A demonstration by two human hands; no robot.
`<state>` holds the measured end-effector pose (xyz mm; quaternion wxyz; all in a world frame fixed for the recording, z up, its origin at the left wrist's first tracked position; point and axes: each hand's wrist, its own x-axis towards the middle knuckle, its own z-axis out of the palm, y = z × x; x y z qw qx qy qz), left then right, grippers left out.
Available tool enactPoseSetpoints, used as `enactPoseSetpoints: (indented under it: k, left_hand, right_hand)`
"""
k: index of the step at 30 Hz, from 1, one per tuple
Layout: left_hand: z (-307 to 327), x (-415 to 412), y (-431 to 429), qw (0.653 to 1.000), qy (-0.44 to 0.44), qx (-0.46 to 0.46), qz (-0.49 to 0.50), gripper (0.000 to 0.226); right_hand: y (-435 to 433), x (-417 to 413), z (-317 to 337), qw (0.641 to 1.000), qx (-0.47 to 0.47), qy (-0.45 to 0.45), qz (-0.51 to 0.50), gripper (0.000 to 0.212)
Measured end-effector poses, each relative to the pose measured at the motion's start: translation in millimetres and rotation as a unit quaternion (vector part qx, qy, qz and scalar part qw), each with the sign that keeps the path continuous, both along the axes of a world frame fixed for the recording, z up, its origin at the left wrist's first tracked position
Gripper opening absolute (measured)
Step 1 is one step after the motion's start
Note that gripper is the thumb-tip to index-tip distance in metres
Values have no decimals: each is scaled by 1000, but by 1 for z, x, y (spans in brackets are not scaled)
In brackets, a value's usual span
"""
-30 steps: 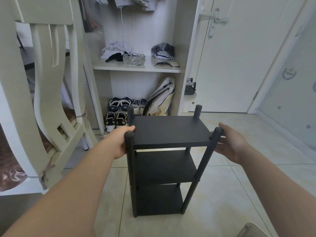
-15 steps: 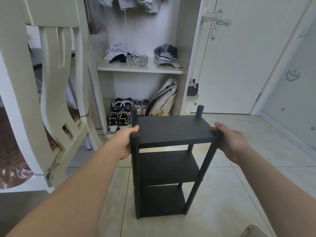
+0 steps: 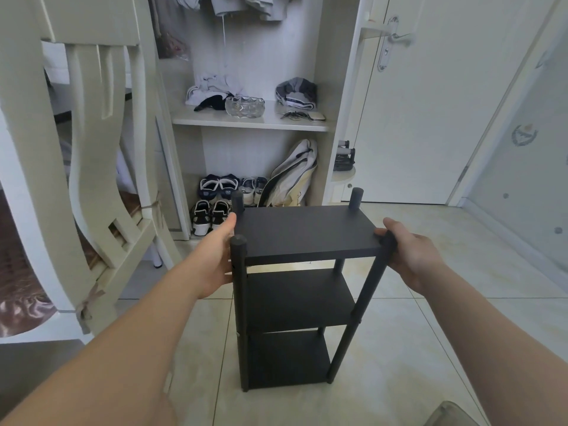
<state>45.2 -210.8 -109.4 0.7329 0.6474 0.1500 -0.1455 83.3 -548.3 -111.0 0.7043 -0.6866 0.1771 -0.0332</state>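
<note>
Rack (image 3: 307, 232), black with three boards, stands upright on the tiled floor (image 3: 430, 333) just in front of the wardrobe (image 3: 335, 87). Both hands clamp its top tier, well apart: the left hand (image 3: 215, 256) on the left edge, the right hand (image 3: 412, 253) round the near right post, probably to steady or shift it evenly. Shoes (image 3: 212, 210) line the wardrobe's bottom and would block pushing it in; a chair (image 3: 101, 179) crowds the wardrobe's left.

— You're in somebody's home, right?
— You are. Far ahead an open wardrobe (image 3: 333, 87) has clothes (image 3: 246, 6) hanging above, shoes (image 3: 212, 215) lined up at the bottom; a room door (image 3: 430, 118) stands right of it, a dining chair (image 3: 92, 149) near left, tiled floor (image 3: 430, 333).
</note>
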Motion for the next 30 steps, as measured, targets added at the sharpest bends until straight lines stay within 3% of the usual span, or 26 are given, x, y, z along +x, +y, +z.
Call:
enactPoseSetpoints:
  k: [4,7,9,12,15,21,30]
  left_hand:
    - [-8,-21,10,988,-40,100,-109,89]
    - [-13,-27,-7,973,-89,197,-79,71]
    - [-19,-23,-24,977,-91,194,-4,52]
    - [-25,-14,-42,973,-78,171,135,40]
    - [-32,-10,-49,962,-92,153,205,31]
    - [-43,5,-47,955,-121,151,224,29]
    - [-19,34,-41,944,-149,187,226,31]
  right_hand:
    - [-1,0,-1,1000,-5,3,-3,38]
    - [0,-2,0,1000,-12,5,-5,38]
    - [1,-4,0,1000,-16,3,-1,39]
    - [3,-8,1,1000,-23,-5,2,41]
    - [6,-10,1,999,-42,-8,2,45]
    - [1,-6,0,995,-97,-20,33,54]
    - [11,35,-1,994,-106,-26,19,60]
